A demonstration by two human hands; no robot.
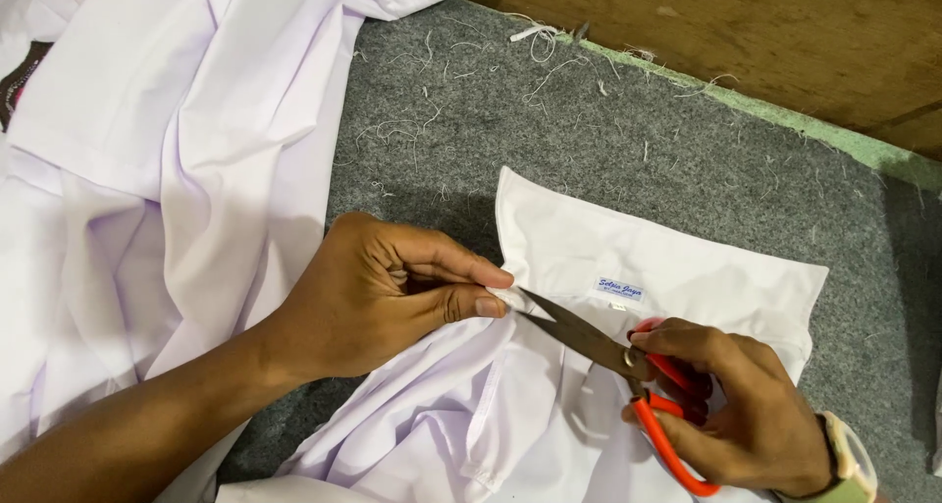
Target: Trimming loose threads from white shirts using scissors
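Observation:
A white shirt (549, 405) lies on a grey felt surface (628, 150), its collar (677, 263) spread flat with a small label sewn inside. My left hand (383, 292) pinches a bit of the white fabric at the collar's left end between thumb and fingers. My right hand (746, 410) holds scissors (628, 361) with orange handles. The dark blades are slightly apart, and their tips point at the pinched spot, touching or nearly touching it.
More white garments (167, 159) are heaped on the left. Loose thread scraps (451, 91) litter the grey felt. A wooden board (746, 32) with a green edge borders the felt at the top right. A pale watch (854, 459) is on my right wrist.

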